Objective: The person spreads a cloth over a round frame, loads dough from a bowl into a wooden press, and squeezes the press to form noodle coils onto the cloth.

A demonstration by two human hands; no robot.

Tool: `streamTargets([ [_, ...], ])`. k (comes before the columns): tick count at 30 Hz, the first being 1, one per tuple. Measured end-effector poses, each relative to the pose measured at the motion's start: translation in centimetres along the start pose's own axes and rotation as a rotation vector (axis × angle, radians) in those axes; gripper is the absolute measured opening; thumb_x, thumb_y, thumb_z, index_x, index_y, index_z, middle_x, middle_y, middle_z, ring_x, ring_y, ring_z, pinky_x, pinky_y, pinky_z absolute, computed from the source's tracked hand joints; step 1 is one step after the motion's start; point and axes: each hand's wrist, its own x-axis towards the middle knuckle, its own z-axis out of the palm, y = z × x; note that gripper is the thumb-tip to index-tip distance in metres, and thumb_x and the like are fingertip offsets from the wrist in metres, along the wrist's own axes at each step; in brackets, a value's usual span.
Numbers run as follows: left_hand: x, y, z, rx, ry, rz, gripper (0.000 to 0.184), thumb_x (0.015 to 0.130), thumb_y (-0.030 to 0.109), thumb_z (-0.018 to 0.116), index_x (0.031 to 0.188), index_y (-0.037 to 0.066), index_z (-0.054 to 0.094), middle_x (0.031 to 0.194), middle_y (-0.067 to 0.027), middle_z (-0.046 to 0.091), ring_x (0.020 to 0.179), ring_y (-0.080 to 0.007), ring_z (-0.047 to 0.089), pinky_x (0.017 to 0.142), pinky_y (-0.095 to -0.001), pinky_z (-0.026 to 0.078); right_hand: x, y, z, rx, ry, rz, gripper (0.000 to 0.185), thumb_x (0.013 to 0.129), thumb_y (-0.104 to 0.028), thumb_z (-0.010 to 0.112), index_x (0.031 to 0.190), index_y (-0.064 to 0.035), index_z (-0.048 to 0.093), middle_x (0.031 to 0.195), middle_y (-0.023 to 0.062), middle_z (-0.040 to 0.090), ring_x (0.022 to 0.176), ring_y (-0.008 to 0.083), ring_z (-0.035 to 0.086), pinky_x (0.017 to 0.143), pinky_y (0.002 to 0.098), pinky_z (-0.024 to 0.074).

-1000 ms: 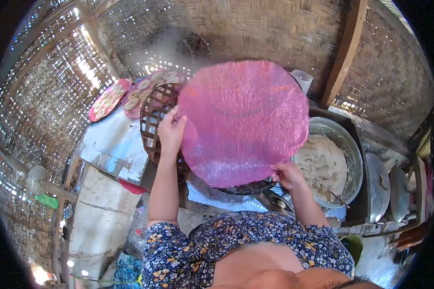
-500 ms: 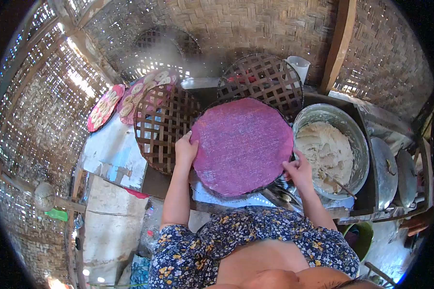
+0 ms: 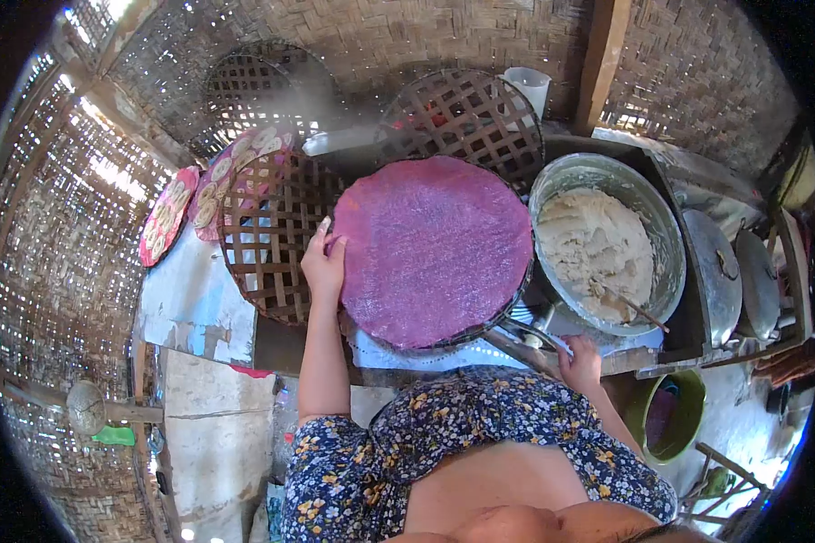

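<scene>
A round pink-purple cloth (image 3: 436, 249) lies over a dark-rimmed round tray at the middle of the table. My left hand (image 3: 324, 260) grips the left edge of the cloth, thumb on top. At the table's front edge, right of the cloth, my right hand (image 3: 580, 360) has its fingers curled beside some metal utensils (image 3: 536, 328); what it holds is too small to make out. To the right stands a big metal basin (image 3: 670, 244) of pale dough (image 3: 598, 244), with a stick leaning in it.
An open-weave basket (image 3: 276, 240) stands left of the cloth, another (image 3: 466, 118) behind it. Pink rounds with coiled dough (image 3: 167, 217) lie at the far left. A white cup (image 3: 528, 88), metal lids (image 3: 711, 271) and a green bucket (image 3: 666, 412) are also in view.
The pink cloth was raised and tilted and now lies flat, lower down. My right hand has let go of its edge and moved down to the table's front. My left hand stays at the cloth.
</scene>
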Motion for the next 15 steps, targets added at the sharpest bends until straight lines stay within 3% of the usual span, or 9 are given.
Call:
streamTargets([
  [1, -0.3, 2.6, -0.6, -0.049, 0.02, 0.007, 0.045, 0.077, 0.004, 0.063, 0.12, 0.004, 0.05, 0.099, -0.0102, 0.061, 0.084, -0.0137, 0.058, 0.075, -0.0257, 0.046, -0.2, -0.3, -0.2, 0.048, 0.005, 0.018, 0.019, 0.075, -0.016, 0.059, 0.088, -0.0036, 0.059, 0.081, 0.0143, 0.058, 0.077, 0.0321, 0.057, 0.068, 0.0395, 0.0459],
  [5, -1.0, 2.2, -1.4, -0.404, 0.049, 0.085, 0.045, 0.077, -0.001, 0.061, 0.12, -0.005, 0.047, 0.117, -0.0104, 0.053, 0.092, -0.0157, 0.056, 0.082, -0.0267, 0.044, 0.0, -1.0, -0.6, 0.146, 0.02, 0.073, 0.017, 0.074, -0.014, 0.06, 0.086, -0.0033, 0.059, 0.083, 0.0145, 0.058, 0.078, 0.0326, 0.056, 0.069, 0.0397, 0.0458],
  [9, -1.0, 1.6, -1.3, -0.48, 0.076, 0.032, 0.044, 0.078, -0.003, 0.059, 0.12, -0.006, 0.046, 0.119, -0.0126, 0.052, 0.095, -0.015, 0.055, 0.084, -0.0268, 0.044, 0.9, -2.1, -0.9, 0.156, 0.028, 0.064, 0.018, 0.074, -0.015, 0.061, 0.087, -0.0036, 0.059, 0.084, 0.014, 0.058, 0.078, 0.0322, 0.056, 0.071, 0.0391, 0.0463],
  [12, -0.5, 0.1, -0.5, -0.48, -0.005, -0.035, 0.045, 0.081, -0.001, 0.056, 0.124, -0.005, 0.043, 0.114, -0.0119, 0.054, 0.099, -0.0152, 0.054, 0.087, -0.0273, 0.042, 0.9, -2.1, -0.3, 0.097, 0.003, 0.062, 0.026, 0.073, -0.02, 0.062, 0.092, -0.0036, 0.059, 0.091, 0.0147, 0.057, 0.085, 0.0323, 0.055, 0.076, 0.0389, 0.0453],
  [15, -0.5, -1.1, -0.4, -0.049, -0.062, -0.012, 0.049, 0.078, 0.004, 0.062, 0.123, 0.0, 0.045, 0.117, -0.0129, 0.054, 0.099, -0.0202, 0.055, 0.088, -0.0279, 0.042, 0.3, -2.1, -0.2, -0.018, -0.106, 0.051, 0.047, 0.07, -0.029, 0.066, 0.108, -0.005, 0.054, 0.104, 0.0161, 0.053, 0.097, 0.0331, 0.051, 0.084, 0.0406, 0.042],
])
